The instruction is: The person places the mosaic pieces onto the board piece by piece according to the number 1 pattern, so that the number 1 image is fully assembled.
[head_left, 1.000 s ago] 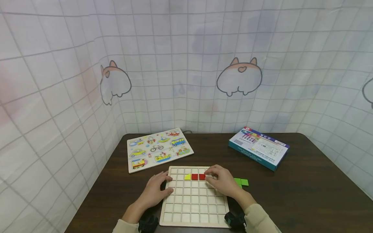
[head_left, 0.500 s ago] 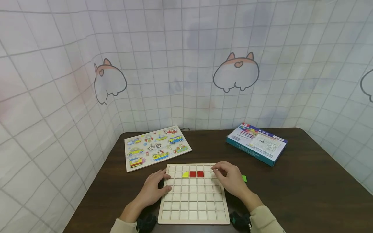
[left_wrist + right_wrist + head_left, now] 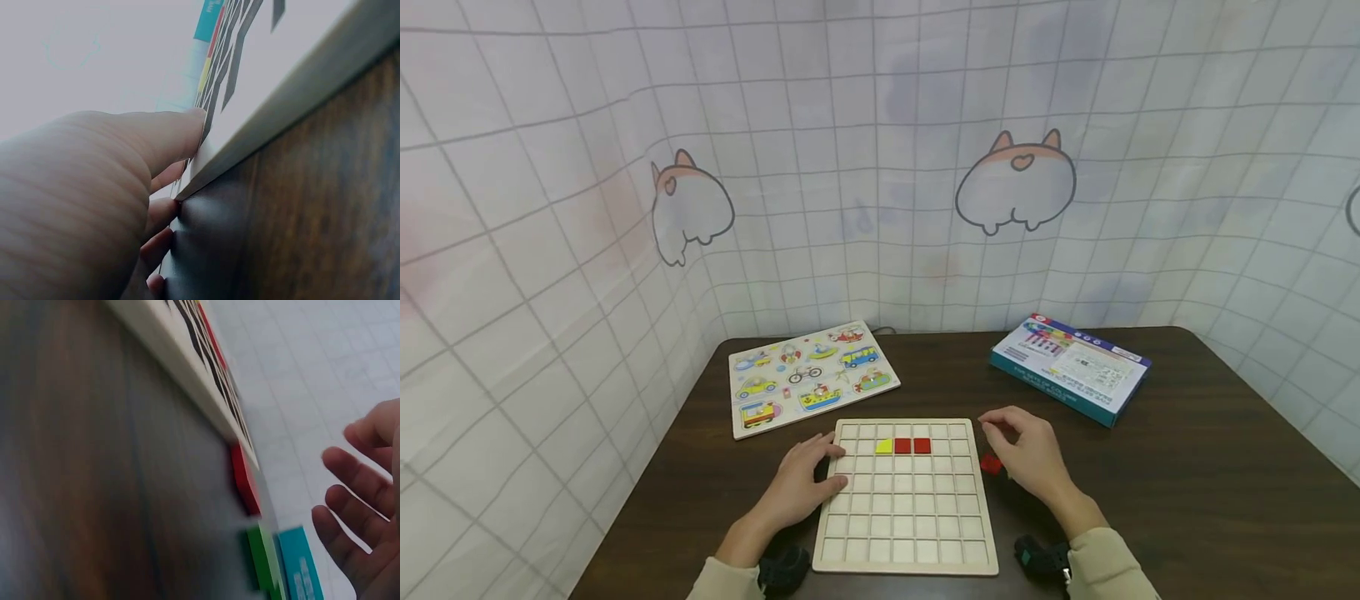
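A pale wooden grid board [image 3: 904, 507] lies on the dark table. One yellow tile [image 3: 883, 447] with a slanted corner and two red tiles [image 3: 912, 446] sit side by side in its second row from the far edge. My left hand [image 3: 797, 483] rests at the board's left edge, its thumb [image 3: 181, 131] on the rim and fingers spread. Just off the right edge, my right hand [image 3: 1030, 450] hovers with loosely bent fingers, nothing visible between them. Below it on the table are a red piece [image 3: 991, 464] and a green piece [image 3: 265, 556], the latter mostly hidden by the hand in the head view.
A picture puzzle board [image 3: 812, 377] showing vehicles lies at the back left. At the back right is a flat teal-sided box [image 3: 1071, 367]. A grid-patterned curtain [image 3: 865, 167] hangs behind the table [image 3: 1210, 467].
My right hand has moved right, off the second red tile and past the board's right edge. A red piece beside the board now shows, while the green pieces are covered. My left hand stays put.
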A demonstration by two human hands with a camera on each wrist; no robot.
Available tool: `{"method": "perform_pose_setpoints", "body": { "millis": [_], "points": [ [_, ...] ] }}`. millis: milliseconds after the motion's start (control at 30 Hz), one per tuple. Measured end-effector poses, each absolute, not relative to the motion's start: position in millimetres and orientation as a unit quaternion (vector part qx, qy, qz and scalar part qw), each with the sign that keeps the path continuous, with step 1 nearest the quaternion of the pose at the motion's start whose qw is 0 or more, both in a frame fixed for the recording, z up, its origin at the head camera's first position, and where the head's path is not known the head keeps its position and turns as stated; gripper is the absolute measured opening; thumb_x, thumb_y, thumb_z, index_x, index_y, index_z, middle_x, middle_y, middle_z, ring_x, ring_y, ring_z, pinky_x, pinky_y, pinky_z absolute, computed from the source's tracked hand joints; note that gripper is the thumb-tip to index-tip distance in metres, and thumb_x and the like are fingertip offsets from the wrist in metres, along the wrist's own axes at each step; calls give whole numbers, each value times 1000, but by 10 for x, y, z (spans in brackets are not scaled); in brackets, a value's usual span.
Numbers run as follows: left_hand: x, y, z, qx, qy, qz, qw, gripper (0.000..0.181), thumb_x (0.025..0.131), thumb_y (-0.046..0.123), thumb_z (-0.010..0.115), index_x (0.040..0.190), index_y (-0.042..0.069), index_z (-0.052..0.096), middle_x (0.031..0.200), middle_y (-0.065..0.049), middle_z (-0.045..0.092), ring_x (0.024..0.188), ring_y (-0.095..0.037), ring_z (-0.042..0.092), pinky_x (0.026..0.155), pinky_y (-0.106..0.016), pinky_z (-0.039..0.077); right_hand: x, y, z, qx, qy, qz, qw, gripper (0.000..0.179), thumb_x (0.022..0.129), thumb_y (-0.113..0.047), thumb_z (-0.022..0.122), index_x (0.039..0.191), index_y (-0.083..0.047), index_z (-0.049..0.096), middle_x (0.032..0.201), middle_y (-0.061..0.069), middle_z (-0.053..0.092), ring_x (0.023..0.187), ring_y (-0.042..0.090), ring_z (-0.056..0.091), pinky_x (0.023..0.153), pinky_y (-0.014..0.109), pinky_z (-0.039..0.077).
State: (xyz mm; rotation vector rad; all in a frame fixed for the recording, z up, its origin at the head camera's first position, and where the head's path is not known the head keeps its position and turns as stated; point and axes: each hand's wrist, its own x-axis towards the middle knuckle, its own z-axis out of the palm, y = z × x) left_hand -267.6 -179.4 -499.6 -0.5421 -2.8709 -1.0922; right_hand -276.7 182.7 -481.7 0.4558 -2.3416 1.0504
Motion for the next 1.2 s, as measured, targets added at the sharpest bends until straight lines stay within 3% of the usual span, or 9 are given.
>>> {"method": "perform_pose_setpoints", "body": {
  "millis": [267, 467, 667, 867, 1200],
  "points": [
    [-2659, -1787, -4977, -178, -918, -355, 13, 31, 90, 24, 72, 119, 15, 65, 150, -15, 43, 143, -36, 31, 117, -59, 14, -2775, 2077, -4810, 140, -902, 350, 210, 12, 90, -13, 70, 100, -9, 74, 98, 1, 72, 93, 22, 66, 83, 48, 55],
    [-2662, -1796, -4989, -183, -917, -354, 11, 32, 89, 23, 72, 119, 14, 65, 150, -16, 42, 142, -37, 31, 117, -60, 15, -2745, 2114, -4771, 146, -933, 309, 110, 16, 89, -27, 72, 98, -15, 76, 111, 5, 68, 108, 31, 61, 94, 55, 48],
    [-2669, -1799, -5002, -181, -918, -352, 12, 31, 89, 24, 72, 119, 14, 65, 150, -15, 42, 143, -36, 31, 117, -59, 15, -2715, 2125, -4742, 158, -941, 299, 29, 33, 81, -44, 77, 100, -17, 75, 126, 11, 59, 118, 37, 54, 99, 58, 44],
    [-2674, -1787, -4990, -180, -919, -350, 14, 32, 89, 23, 72, 118, 14, 65, 150, -15, 43, 142, -36, 31, 117, -59, 15, -2720, 2126, -4751, 172, -942, 286, 26, 31, 76, -41, 83, 97, -20, 72, 129, 12, 56, 118, 36, 53, 100, 57, 44],
    [-2664, -1782, -4989, -175, -919, -354, 12, 32, 89, 23, 72, 118, 14, 66, 150, -15, 43, 143, -36, 31, 117, -59, 14, -2740, 2100, -4805, 165, -946, 276, 45, 15, 83, -28, 79, 93, -19, 73, 127, 9, 58, 114, 35, 57, 97, 56, 47]
  ]
}}
